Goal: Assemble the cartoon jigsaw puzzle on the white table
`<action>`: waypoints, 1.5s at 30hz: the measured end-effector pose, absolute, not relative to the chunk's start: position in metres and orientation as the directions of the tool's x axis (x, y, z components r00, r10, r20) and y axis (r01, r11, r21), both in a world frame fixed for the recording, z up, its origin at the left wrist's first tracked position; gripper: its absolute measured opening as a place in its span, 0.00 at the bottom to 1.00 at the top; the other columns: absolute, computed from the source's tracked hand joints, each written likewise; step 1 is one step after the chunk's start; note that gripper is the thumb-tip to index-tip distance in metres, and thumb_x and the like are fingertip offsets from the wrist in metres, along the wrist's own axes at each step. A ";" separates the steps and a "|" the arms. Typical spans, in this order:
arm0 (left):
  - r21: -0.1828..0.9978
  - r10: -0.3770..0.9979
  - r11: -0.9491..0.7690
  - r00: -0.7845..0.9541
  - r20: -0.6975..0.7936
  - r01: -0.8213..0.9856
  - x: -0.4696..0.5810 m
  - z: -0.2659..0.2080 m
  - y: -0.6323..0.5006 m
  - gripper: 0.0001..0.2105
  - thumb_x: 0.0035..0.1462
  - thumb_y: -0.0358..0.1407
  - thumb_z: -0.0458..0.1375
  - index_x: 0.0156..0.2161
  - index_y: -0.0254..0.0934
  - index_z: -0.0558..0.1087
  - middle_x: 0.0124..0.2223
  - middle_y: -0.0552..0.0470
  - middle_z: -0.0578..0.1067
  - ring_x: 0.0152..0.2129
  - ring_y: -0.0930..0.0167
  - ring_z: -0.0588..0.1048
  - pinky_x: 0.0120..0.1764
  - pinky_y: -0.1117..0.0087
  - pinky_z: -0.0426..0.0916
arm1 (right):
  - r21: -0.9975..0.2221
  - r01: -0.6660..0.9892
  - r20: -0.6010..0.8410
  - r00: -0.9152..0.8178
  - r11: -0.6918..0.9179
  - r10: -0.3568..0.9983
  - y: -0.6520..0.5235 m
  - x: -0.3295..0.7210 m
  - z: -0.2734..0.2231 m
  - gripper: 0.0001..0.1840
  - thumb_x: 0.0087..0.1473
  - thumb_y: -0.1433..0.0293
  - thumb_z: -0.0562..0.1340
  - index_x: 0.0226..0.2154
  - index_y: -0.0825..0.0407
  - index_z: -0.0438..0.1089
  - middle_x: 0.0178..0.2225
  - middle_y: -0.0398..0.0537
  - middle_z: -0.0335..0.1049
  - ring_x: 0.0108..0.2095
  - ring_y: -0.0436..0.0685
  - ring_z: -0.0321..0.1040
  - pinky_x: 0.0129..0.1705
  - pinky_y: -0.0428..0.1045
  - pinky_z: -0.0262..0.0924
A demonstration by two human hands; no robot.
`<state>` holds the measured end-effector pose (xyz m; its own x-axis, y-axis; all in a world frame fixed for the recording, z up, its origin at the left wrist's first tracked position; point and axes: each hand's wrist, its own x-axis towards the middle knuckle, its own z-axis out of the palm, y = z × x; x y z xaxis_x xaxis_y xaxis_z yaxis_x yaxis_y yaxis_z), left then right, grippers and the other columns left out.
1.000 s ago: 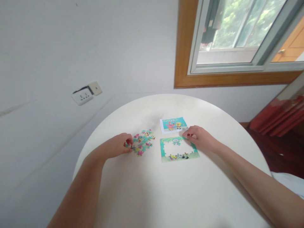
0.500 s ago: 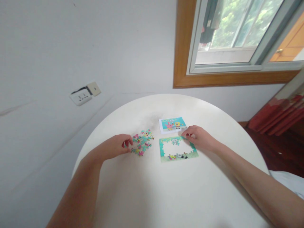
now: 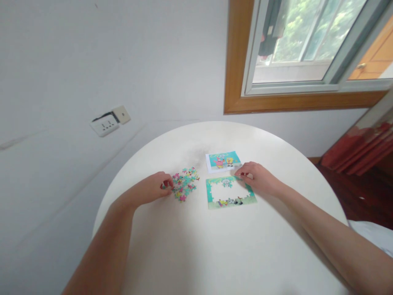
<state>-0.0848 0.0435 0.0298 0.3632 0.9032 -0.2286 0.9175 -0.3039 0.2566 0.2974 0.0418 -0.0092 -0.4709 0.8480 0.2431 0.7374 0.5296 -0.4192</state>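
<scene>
My left hand (image 3: 156, 187) is at the left edge of a loose heap of puzzle pieces (image 3: 186, 183) in teal, pink and yellow. Its thumb and forefinger are pinched together on a puzzle piece there, mostly hidden by the fingertips. To the right lies a partly assembled jigsaw puzzle (image 3: 210, 205), its border joined around a bare white middle. Over its upper right corner, my right hand (image 3: 256, 176) rests with fingers curled and closed; whatever is between them is hidden. Just behind the puzzle is a picture card (image 3: 224, 160) with a pink and a yellow cartoon figure.
Everything lies on a round white table (image 3: 172, 246) pushed close to a white wall. A power socket (image 3: 105, 125) is on the wall at the left. A wood-framed window (image 3: 239, 102) is at the back right, with a red curtain (image 3: 362, 147) beside it.
My left hand has shifted slightly right toward the heap, and its thumb and forefinger have closed together. My right hand has stayed at the puzzle's corner.
</scene>
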 end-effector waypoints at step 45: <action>0.374 0.879 -0.342 0.434 -0.196 0.862 -0.095 0.023 0.049 0.10 0.47 0.36 0.51 0.29 0.36 0.74 0.30 0.51 0.74 0.29 0.68 0.71 0.34 0.71 0.63 | -0.382 0.750 0.091 -0.551 0.540 0.830 0.051 0.084 0.003 0.13 0.47 0.70 0.62 0.38 0.46 0.76 0.39 0.51 0.74 0.41 0.60 0.70 0.39 0.50 0.61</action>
<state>-0.0952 0.0495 0.0228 0.4339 0.8793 -0.1963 0.8620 -0.3418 0.3745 0.0842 0.0511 0.0033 -0.5507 0.8297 0.0913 0.7502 0.5399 -0.3817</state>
